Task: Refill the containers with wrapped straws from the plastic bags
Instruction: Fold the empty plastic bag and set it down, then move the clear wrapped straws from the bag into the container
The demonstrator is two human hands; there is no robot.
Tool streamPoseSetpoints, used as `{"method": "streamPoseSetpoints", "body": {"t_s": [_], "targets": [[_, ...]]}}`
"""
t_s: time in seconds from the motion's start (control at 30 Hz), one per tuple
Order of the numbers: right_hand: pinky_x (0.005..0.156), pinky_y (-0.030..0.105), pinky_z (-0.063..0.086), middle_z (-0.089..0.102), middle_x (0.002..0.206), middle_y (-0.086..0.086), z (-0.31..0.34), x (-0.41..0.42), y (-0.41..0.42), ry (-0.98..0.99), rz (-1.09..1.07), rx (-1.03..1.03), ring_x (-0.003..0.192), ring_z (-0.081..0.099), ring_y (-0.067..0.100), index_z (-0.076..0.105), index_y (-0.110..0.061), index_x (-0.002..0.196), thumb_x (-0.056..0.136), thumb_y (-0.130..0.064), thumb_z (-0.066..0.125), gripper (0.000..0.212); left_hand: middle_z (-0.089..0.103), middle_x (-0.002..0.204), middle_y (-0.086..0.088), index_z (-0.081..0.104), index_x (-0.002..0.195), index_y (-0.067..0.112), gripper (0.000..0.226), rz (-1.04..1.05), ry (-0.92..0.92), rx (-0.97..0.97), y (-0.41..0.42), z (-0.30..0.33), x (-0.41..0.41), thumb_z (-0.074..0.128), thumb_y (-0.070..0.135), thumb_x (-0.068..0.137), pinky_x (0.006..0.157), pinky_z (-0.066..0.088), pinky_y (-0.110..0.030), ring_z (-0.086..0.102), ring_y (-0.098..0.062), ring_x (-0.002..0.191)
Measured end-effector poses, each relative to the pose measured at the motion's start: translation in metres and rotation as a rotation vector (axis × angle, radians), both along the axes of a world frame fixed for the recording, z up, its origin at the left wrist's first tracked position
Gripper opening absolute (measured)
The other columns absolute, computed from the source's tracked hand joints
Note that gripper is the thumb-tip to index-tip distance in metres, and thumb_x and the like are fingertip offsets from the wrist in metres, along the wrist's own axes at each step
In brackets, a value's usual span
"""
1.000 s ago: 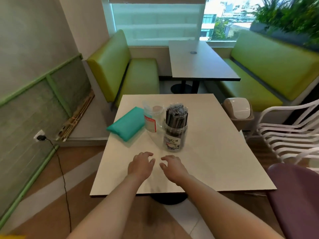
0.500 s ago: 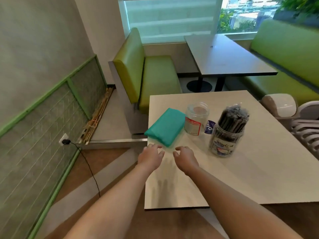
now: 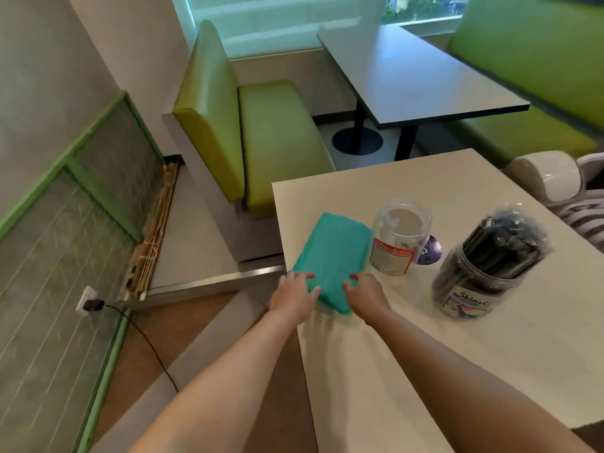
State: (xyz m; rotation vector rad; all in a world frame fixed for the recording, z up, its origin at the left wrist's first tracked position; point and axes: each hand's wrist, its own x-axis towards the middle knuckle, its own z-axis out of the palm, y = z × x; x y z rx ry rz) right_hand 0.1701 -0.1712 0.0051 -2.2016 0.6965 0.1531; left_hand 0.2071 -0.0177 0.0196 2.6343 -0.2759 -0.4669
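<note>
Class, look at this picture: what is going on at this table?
A person reaches both hands, left hand and right hand, to the near end of a teal packet on the table. Beside it stand an empty clear jar and a jar of dark wrapped straws.

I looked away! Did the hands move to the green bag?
Yes. Both the left hand and right hand went forward across the table onto the teal bag.

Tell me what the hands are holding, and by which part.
Both hands are at the near end of the teal bag: left hand on its near-left corner, right hand on its near-right corner. Whether either grips it or only touches cannot be told.
</note>
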Motion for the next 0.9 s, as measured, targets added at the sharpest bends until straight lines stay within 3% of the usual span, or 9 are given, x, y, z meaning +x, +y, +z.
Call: {"method": "streamPoseSetpoints", "body": {"t_s": [0.3,0.43,0.5,0.6,0.73,0.9], "targets": [[0.109,0.043,0.037,0.043,0.140,0.014,-0.009,0.039,0.002,0.050,-0.222,0.071,0.129,0.045,0.031,0.041,-0.008,0.142,0.092,-0.027,0.056,0.055,0.030,0.151,-0.011,0.024,0.152,0.016,0.067,-0.011,0.098,-0.064,-0.018,-0.019,0.069,0.050,0.044,0.097,0.113,0.026,-0.042,0.024,-0.028,0.142],[0.099,0.043,0.048,0.057,0.132,0.009,-0.027,0.052,-0.002,0.057,-0.329,0.143,0.116,0.057,0.028,0.048,-0.019,0.134,0.084,-0.034,0.055,0.053,0.028,0.153,-0.014,0.017,0.154,0.013,0.081,0.022,0.189,-0.119,-0.025,-0.031,0.099,0.056,0.049,0.093,0.115,0.023,-0.040,0.024,-0.031,0.142],[0.094,0.038,0.050,0.061,0.129,0.006,-0.027,0.056,0.002,0.054,-0.374,0.188,0.113,0.060,0.028,0.050,-0.020,0.134,0.088,-0.028,0.055,0.047,0.029,0.153,-0.015,0.014,0.155,0.014,0.090,0.011,0.272,-0.131,-0.025,-0.041,0.111,0.060,0.054,0.089,0.114,0.024,-0.041,0.026,-0.032,0.142],[0.093,0.033,0.047,0.061,0.130,0.008,-0.020,0.058,0.014,0.063,-0.453,0.231,0.115,0.059,0.028,0.051,-0.016,0.134,0.093,-0.017,0.056,0.042,0.043,0.144,-0.015,0.025,0.150,0.013,0.093,0.001,0.395,-0.162,-0.022,-0.054,0.129,0.070,0.056,0.080,0.108,0.039,-0.041,0.044,-0.034,0.132],[0.091,0.030,0.046,0.061,0.130,0.009,-0.023,0.063,0.024,0.042,-0.579,0.305,0.113,0.059,0.026,0.051,-0.012,0.135,0.090,-0.010,0.062,0.047,0.062,0.128,-0.012,0.053,0.129,0.010,0.064,-0.085,0.473,-0.219,-0.015,-0.061,0.156,0.078,0.042,0.079,0.093,0.051,-0.037,0.061,-0.030,0.114],[0.094,0.029,0.043,0.054,0.134,0.005,-0.020,0.072,0.033,-0.067,-0.690,0.346,0.118,0.055,0.024,0.044,-0.014,0.142,0.084,0.000,0.068,0.064,0.062,0.129,-0.012,0.053,0.129,0.008,0.062,-0.141,0.582,-0.349,-0.004,-0.056,0.181,0.083,0.025,0.077,0.096,0.052,-0.041,0.062,-0.029,0.113]]}}
